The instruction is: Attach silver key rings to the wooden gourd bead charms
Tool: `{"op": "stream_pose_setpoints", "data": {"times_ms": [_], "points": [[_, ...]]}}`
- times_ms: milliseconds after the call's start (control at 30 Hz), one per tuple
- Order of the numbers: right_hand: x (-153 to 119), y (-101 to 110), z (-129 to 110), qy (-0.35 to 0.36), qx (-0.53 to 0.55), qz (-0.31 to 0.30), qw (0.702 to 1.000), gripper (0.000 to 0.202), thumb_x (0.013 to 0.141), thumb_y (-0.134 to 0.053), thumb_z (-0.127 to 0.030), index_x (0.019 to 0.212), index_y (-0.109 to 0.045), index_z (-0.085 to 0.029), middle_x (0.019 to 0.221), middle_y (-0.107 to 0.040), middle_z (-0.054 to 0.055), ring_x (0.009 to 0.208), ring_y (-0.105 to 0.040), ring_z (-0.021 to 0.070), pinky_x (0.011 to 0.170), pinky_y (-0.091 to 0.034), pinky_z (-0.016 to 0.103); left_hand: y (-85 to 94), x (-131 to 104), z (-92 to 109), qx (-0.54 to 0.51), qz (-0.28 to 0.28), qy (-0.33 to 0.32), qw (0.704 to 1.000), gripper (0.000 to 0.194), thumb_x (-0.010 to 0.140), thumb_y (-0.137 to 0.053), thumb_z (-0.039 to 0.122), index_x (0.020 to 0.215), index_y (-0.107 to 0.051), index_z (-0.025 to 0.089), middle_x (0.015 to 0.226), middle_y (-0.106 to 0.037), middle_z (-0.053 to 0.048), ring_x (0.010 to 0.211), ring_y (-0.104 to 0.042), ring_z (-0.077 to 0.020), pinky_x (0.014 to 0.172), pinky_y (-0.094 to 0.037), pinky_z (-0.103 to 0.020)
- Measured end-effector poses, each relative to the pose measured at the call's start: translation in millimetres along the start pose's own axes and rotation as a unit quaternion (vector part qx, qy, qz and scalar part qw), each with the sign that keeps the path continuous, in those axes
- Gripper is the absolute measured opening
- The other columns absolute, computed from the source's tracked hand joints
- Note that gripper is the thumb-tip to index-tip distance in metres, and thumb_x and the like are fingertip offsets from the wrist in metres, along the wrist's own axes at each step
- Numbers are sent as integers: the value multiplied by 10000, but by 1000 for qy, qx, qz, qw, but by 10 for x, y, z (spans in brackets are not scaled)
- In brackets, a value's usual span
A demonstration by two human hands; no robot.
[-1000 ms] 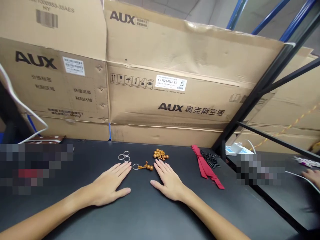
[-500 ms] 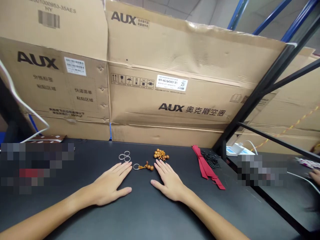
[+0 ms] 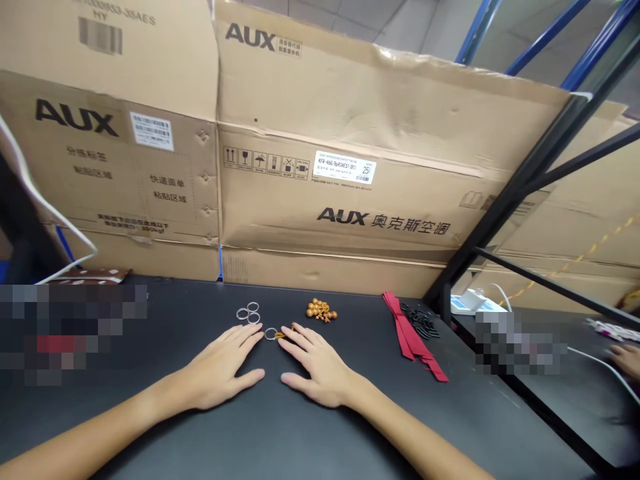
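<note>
My left hand (image 3: 226, 367) lies flat on the black tabletop with its fingers stretched out, their tips just below several loose metal key rings (image 3: 253, 318). My right hand (image 3: 317, 367) is open too, its fingers spread over a keychain. Of that keychain, the metal ring (image 3: 271, 334) and a bit of orange cord (image 3: 279, 335) show to the left of the fingertips; its wooden beads are hidden under the hand. Beyond the right hand sits a small heap of brown wooden beads on orange cord (image 3: 321, 310).
Red ribbon strips (image 3: 413, 337) and a pile of black pieces (image 3: 423, 321) lie at the right. Cardboard panels (image 3: 340, 200) stand along the back. A dark metal frame (image 3: 500, 227) bounds the right side; past it another person's hand (image 3: 626, 360) shows.
My right hand has moved left, from beside the keychain to over its beads, covering them. My left hand has stayed about where it was.
</note>
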State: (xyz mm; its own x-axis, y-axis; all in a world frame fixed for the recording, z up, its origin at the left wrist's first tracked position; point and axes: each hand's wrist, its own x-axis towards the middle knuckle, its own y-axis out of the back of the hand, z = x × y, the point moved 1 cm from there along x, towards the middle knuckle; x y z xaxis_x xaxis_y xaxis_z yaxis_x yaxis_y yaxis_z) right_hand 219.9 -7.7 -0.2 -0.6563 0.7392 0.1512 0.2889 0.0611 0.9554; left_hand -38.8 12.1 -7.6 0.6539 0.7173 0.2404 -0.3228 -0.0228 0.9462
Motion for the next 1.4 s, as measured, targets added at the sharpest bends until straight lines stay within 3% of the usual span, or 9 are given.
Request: {"op": "stream_pose_setpoints", "data": {"times_ms": [167, 367, 467, 667, 733, 867, 1033, 1233, 1400], "points": [[215, -13, 100, -25, 1, -3, 1000, 696, 949, -378, -609, 1508, -301, -201, 1572, -274, 45, 1463, -185, 271, 1201, -204, 417, 20, 1, 12, -4, -21, 11, 1000, 662, 934, -426, 607, 1443, -435, 183, 1510, -394, -122, 1376, -381, -333, 1135, -331, -491], [488, 8, 203, -37, -42, 31, 998, 642, 961, -385, -582, 1480, -363, -205, 1566, -288, 46, 1470, -144, 288, 1209, -127, 476, 43, -3, 20, 8, -37, 12, 999, 661, 943, -405, 606, 1450, -428, 183, 1524, -367, -115, 1384, -366, -339, 1135, -329, -496], [376, 30, 159, -5, -56, 49, 997, 608, 956, -426, -556, 1461, -399, -220, 1585, -231, 24, 1480, -87, 283, 1215, -87, 479, 51, -4, 28, 19, -54, 11, 998, 668, 944, -393, 615, 1462, -411, 192, 1540, -334, -103, 1399, -340, -332, 1146, -311, -487], [-91, 40, 68, 6, -3, -23, 1000, 683, 931, -451, -591, 1490, -339, -216, 1571, -265, 63, 1457, -214, 269, 1192, -221, 455, 40, 15, 24, 10, -49, -1, 999, 665, 945, -401, 608, 1470, -397, 201, 1544, -321, -94, 1406, -330, -323, 1156, -291, -483], [-154, 38, 103, -11, -14, 11, 1000, 631, 937, -474, -532, 1460, -399, -188, 1544, -331, 89, 1442, -258, 274, 1179, -252, 460, 42, 18, 22, 10, -45, -2, 999, 654, 943, -410, 606, 1462, -412, 209, 1540, -332, -92, 1402, -338, -324, 1155, -295, -482], [-118, 14, 306, -102, -72, 139, 982, 523, 933, -495, -418, 1383, -496, -151, 1497, -404, 133, 1405, -325, 293, 1154, -289, 480, 70, 19, 31, 3, -45, 0, 999, 652, 939, -421, 604, 1453, -428, 204, 1534, -341, -95, 1396, -347, -331, 1150, -305, -486], [-70, -41, 513, -237, -88, 160, 954, 590, 940, -444, -481, 1378, -469, -86, 1461, -425, 186, 1395, -319, 332, 1114, -326, 492, 94, 21, 41, -6, -49, 2, 999, 645, 940, -418, 606, 1451, -431, 212, 1530, -350, -90, 1395, -348, -328, 1147, -311, -486], [-122, -30, 417, -223, -112, 208, 946, 376, 958, -421, -463, 1071, -613, -160, 1149, -600, 154, 1088, -531, 309, 900, -445, 443, 86, 20, 32, -14, -30, -7, 999, 634, 935, -436, 604, 1448, -437, 232, 1518, -375, -83, 1386, -366, -323, 1148, -316, -473], [-123, -20, 404, -228, -145, 216, 938, 208, 942, -467, -342, 852, -568, -184, 915, -592, 99, 845, -538, 255, 734, -428, 368, 104, 24, 50, 1, -45, 2, 999, 648, 935, -423, 611, 1440, -450, 207, 1518, -372, -96, 1384, -369, -329, 1145, -319, -482]]}}
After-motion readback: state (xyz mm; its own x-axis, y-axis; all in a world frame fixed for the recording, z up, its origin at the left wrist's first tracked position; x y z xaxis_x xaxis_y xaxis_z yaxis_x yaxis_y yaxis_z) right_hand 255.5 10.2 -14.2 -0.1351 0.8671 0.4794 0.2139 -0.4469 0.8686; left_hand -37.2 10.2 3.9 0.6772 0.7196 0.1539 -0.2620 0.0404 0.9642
